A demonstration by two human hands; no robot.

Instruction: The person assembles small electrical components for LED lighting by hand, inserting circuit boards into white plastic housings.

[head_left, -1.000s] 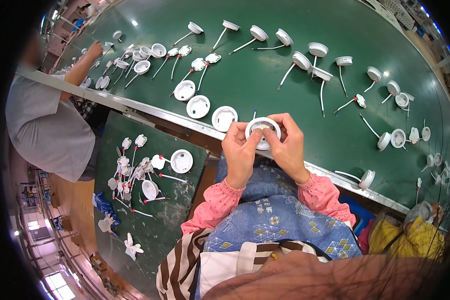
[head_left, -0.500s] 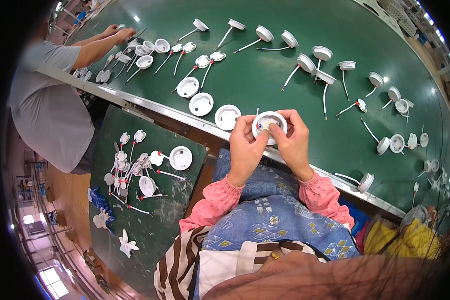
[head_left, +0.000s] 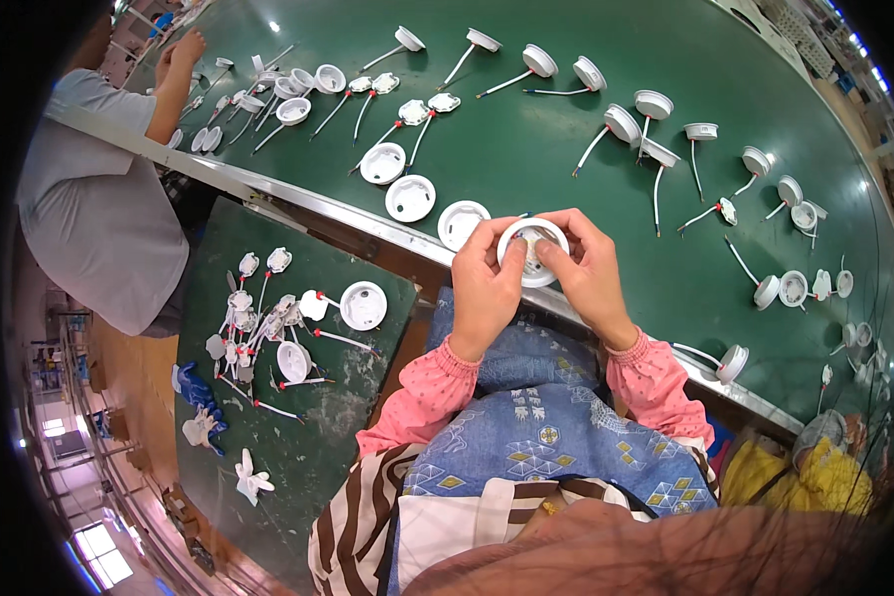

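Observation:
A round white lamp housing (head_left: 534,282) is held between my two hands at the table's near edge, its open side facing up. My left hand (head_left: 485,283) is closed round its left rim, the thumb pressed inside on the light board (head_left: 532,248). My right hand (head_left: 591,273) grips the right rim, with that thumb inside as well. The thumbs cover part of the board. Just left of my hands lies an empty white housing (head_left: 460,224); two more, a housing (head_left: 410,199) and another housing (head_left: 382,163), follow farther back.
Several lamps with white cables, such as one lamp (head_left: 732,364), are scattered over the green table (head_left: 526,149). On a lower side table (head_left: 318,447) lie a heap of wired boards (head_left: 253,323), a white housing (head_left: 363,305) and gloves (head_left: 253,477). A co-worker (head_left: 109,219) stands at far left.
My left thumb has shifted deeper into the housing, so both thumbs now press on the board. The co-worker's hands have moved left and drawn back. My view has shifted slightly.

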